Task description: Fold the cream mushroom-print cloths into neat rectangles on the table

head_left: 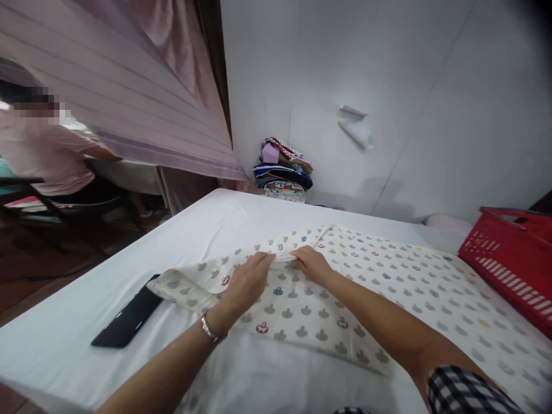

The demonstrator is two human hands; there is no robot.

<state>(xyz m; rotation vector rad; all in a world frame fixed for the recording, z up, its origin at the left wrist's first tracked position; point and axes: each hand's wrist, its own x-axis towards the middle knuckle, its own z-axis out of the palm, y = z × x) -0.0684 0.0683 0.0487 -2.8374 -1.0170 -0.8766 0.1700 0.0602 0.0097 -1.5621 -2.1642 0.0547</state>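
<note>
A cream cloth printed with grey apple-like shapes and a few coloured ones [306, 328] lies over the white-covered table, spreading to the right. My left hand [250, 279] pinches a raised fold of it near the middle. Close by on the right, my right hand [311, 263] grips the same fold between thumb and fingers. Between both hands the fabric is bunched a little. The cloth's left end curls up and overlaps a black phone-like slab [129, 316]. A silvery bracelet [209, 329] circles my left wrist.
A red plastic basket [513, 261] stands at the right edge. Folded clothes [282, 169] are stacked beyond the far edge, by the white wall [388, 69]. A pink curtain [142, 98] hangs at left; a person in a pink shirt [47, 149] sits beyond it.
</note>
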